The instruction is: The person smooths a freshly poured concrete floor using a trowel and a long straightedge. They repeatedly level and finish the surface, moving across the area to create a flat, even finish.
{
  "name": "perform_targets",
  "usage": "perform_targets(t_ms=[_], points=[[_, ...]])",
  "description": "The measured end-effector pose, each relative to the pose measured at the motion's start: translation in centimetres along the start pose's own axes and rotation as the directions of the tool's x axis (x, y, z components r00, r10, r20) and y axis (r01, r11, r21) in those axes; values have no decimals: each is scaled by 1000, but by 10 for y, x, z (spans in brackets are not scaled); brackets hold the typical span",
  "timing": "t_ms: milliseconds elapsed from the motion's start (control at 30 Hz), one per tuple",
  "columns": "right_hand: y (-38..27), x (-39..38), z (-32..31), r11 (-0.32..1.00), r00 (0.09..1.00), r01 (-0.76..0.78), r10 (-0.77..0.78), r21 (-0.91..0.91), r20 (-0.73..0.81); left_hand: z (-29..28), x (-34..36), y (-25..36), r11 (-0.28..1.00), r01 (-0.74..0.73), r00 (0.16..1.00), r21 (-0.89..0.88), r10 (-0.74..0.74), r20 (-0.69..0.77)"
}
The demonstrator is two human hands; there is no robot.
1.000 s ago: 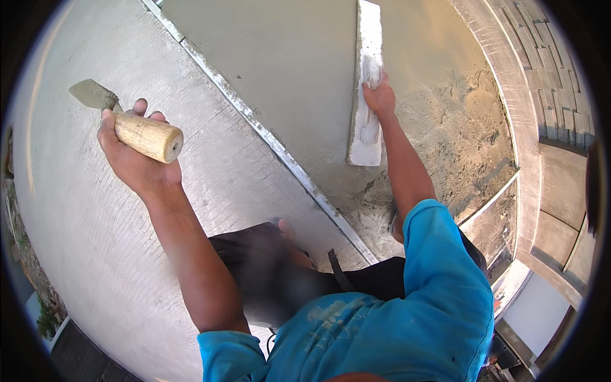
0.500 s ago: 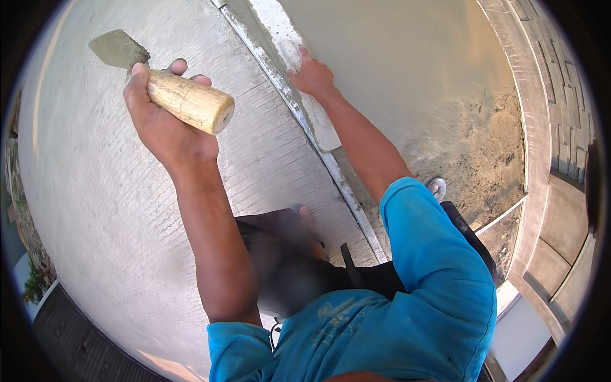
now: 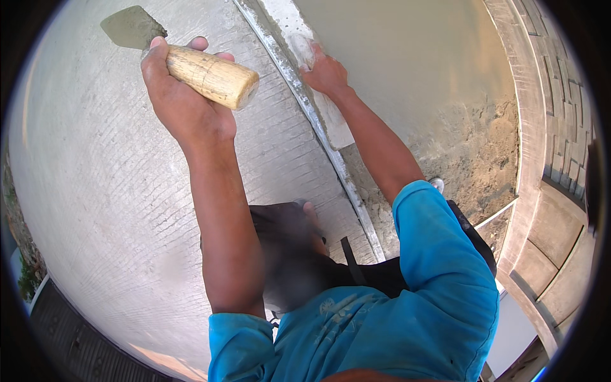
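My left hand [image 3: 191,105] is closed round the wooden handle of a trowel [image 3: 213,77], held up over the ridged concrete slab on the left. Grey wet mortar coats the trowel's blade [image 3: 132,28], which points to the far left. My right hand [image 3: 326,70] reaches forward and is closed on a long, pale float board [image 3: 332,121] smeared with cement. That board lies flat along the border of the wet concrete [image 3: 407,57], just right of a narrow straight edge strip [image 3: 328,145]. Its far end runs out of the picture, and my fingers partly hide the grip.
Ridged hardened concrete [image 3: 114,159] spreads across the left. Rough sandy ground [image 3: 487,146] meets the smooth wet surface on the right, beside a curved-looking kerb [image 3: 529,127] and a block wall [image 3: 563,95]. My bent knees in dark trousers are close below the strip.
The view has shifted slightly, so the strip's far part appears further right. My left hand and the trowel appear higher and further right; both hands keep their grips.
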State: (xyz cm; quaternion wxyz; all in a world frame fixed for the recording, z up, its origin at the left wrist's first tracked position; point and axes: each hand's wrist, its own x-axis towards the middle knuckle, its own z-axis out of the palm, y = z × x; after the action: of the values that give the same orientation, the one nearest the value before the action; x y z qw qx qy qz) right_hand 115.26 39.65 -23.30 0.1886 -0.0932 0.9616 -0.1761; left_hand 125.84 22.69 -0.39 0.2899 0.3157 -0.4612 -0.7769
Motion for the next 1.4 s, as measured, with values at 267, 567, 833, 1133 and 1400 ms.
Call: perform_targets(t_ms=[267,567,833,1133,1400], points=[[-11,-38,16,993,994,104,-103,-56,34,-12,20,-12,1000,-3,1000,-9,3,7],[3,-3,-2,996,999,36,-36,-79,4,-10,28,-21,1000,0,1000,-20,0,7],[34,-97,2,998,996,-20,25,-56,88,-16,34,-23,1000,4,1000,-23,-5,-23],[43,-106,-17,997,998,-66,66,35,2,-1,25,-22,994,34,999,-108,-34,-1],[40,-54,-6,996,1000,-6,6,-91,-5,2,17,-19,996,2,1000,-86,0,26]])
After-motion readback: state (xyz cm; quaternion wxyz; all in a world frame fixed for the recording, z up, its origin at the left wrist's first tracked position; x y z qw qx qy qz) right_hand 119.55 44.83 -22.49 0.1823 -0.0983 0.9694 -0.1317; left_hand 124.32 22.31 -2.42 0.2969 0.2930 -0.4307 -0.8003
